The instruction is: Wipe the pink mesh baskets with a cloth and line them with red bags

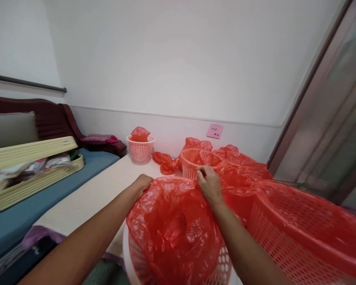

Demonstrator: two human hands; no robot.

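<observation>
Directly before me stands a white plastic basket (127, 253) with a perforated wall. A thin red plastic bag (178, 225) lines it and is folded over its far rim. At the rim's far left, my left hand (144, 183) is closed on the bag's edge, its fingertips partly hidden behind it. My right hand (209, 184) pinches at the far right rim, fingers pressed together, on what looks like the bag's edge. Just beyond this hand is a smaller basket (190, 173) covered with red plastic.
A bag-lined larger basket (287, 233) stands close on the right. On the pale bed surface (106, 190) are a small pink basket (141, 152) and a crumpled red bag (164, 162). An open yellow case (47, 178) lies on the left. A pink note (215, 131) hangs on the wall.
</observation>
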